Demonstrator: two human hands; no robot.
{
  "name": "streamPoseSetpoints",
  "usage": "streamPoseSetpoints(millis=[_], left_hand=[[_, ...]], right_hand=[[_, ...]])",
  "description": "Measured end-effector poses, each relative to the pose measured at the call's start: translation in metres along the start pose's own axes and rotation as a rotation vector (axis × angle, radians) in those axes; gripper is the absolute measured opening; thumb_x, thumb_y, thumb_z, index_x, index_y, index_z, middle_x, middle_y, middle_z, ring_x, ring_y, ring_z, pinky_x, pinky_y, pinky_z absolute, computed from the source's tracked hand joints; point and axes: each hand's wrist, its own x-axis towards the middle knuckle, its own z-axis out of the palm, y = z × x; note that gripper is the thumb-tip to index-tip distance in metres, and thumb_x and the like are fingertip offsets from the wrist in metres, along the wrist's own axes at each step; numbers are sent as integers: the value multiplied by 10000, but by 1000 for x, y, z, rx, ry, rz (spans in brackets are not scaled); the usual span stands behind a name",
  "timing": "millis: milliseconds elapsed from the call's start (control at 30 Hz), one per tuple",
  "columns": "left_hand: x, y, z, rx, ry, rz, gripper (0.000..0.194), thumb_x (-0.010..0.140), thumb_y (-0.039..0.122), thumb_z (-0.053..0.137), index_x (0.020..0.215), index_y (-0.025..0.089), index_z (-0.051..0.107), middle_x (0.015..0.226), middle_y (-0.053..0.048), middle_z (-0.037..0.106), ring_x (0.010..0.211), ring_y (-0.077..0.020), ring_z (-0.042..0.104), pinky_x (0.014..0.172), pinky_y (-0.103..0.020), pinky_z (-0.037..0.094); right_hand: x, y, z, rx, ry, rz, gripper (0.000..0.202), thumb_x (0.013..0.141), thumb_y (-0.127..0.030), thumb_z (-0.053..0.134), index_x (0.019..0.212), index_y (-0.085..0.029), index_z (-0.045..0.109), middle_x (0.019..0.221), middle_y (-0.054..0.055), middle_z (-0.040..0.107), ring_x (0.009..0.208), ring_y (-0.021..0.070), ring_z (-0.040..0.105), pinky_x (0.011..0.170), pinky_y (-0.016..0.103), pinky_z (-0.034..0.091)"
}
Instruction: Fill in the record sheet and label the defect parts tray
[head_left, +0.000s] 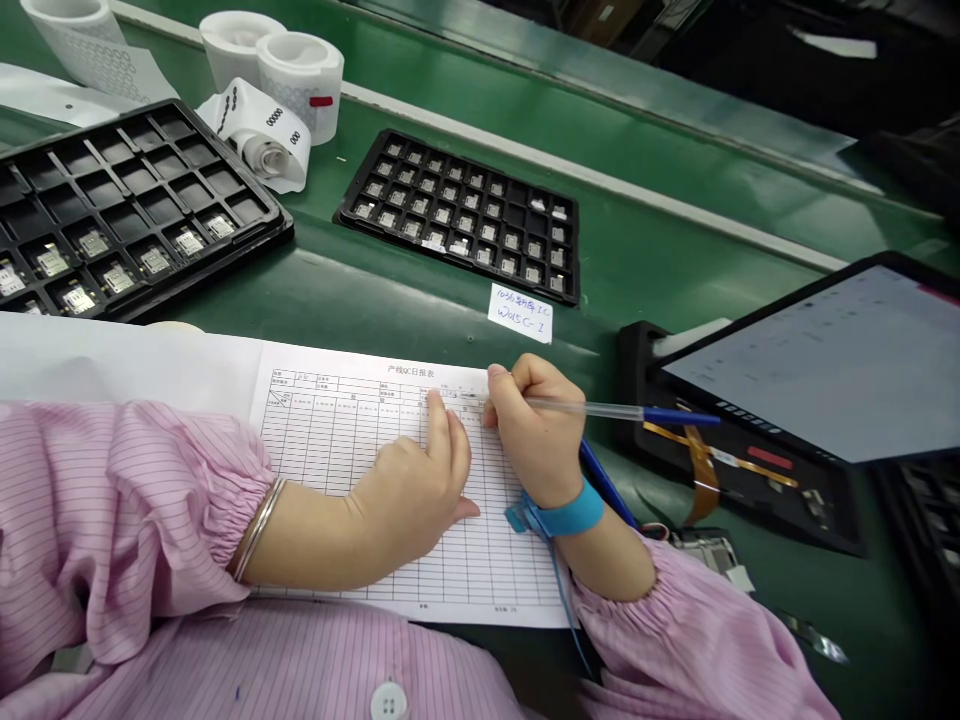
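The person's right hand (541, 430) has its fingers closed around a pen (615, 409) — the tip hidden — at the upper right of a printed form (322, 490) lying near on the green worktop (315, 265). The left hand (412, 485) is over the form, gripping nothing, index and middle fingers loosely extended, thumb apart. Beyond the form lie a handwritten label (520, 313) and a black parts tray (515, 215); a larger tray (159, 207) sits far left, a tilted screen (832, 350) right.
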Motion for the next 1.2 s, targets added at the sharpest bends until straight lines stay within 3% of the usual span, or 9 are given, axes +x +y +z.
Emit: streamPoseSetpoints(millis=[1200], left_hand=[[1, 0, 0, -3, 2, 7, 760, 921, 587, 322, 1353, -32, 410, 1372, -350, 347, 428, -110, 501, 358, -237, 381]], right_hand=[[1, 4, -5, -6, 4, -2, 391, 834, -198, 573, 518, -216, 343, 400, -61, 436, 407, 96, 395, 480, 265, 369]])
